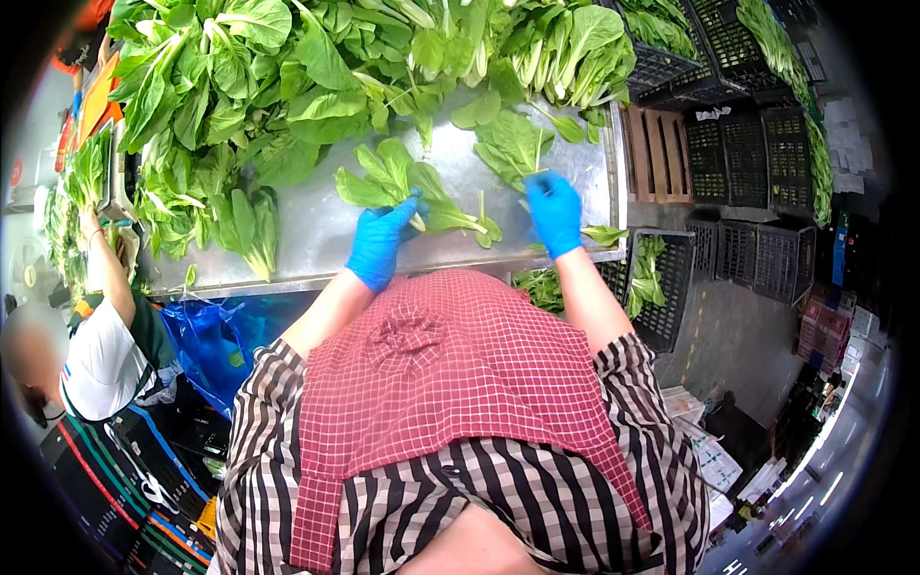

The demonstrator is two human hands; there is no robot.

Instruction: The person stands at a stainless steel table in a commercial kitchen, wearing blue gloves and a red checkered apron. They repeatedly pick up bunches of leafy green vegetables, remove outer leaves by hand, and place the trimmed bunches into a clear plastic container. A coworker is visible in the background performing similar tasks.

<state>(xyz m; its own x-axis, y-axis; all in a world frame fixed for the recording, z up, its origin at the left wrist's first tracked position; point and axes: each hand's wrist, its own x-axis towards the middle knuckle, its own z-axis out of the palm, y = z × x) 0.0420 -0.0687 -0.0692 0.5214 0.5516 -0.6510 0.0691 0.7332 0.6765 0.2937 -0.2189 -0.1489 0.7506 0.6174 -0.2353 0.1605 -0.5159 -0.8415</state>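
Observation:
My left hand [381, 241], in a blue glove, grips a small leafy green plant [381, 172] by its stem end, just above a stainless steel table. A loose leaf with a pale stem [449, 212] lies beside those fingers, and a small leaf piece [489, 230] is to its right. My right hand [555, 212], gloved too, is over the table's right part with curled fingers. They meet the lower end of a broad green leaf [507, 144]; whether they grip it is hidden. Another leaf [604, 234] lies by the table's right edge.
A large heap of leafy greens [309, 86] covers the far side of the table [302, 230]. Black plastic crates [665, 302] and a wooden pallet [658, 154] stand right. Below the table's left front hangs a blue plastic bag [205, 338]. A co-worker [108, 359] handles greens at left.

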